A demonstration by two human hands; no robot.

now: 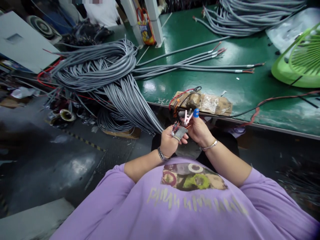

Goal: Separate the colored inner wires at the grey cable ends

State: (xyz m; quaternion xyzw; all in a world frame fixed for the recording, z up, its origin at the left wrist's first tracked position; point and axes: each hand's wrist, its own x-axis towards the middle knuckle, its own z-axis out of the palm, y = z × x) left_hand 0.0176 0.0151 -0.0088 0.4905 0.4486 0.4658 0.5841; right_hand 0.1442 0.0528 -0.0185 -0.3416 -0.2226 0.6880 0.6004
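My left hand [169, 142] is closed around a flat grey piece [180, 133] that looks like a connector. Thin dark and reddish wires [176, 126] stick out beside it, close to my fingers. Just to the right, my right hand [200, 132] is closed, with a blue cover [196, 112] on one digit. A small pink-and-white clip-like tool [187, 118] shows at its fingertips; its exact kind is unclear. Both hands are close together in front of the bench edge, and their fingers partly hide what lies between them.
On the green bench [172, 83] lie a large bundle of grey cables [100, 68] and a second coil [245, 16]. A stained wooden board [226, 106] with leads sits at the near edge. A green fan [300, 58] stands at right.
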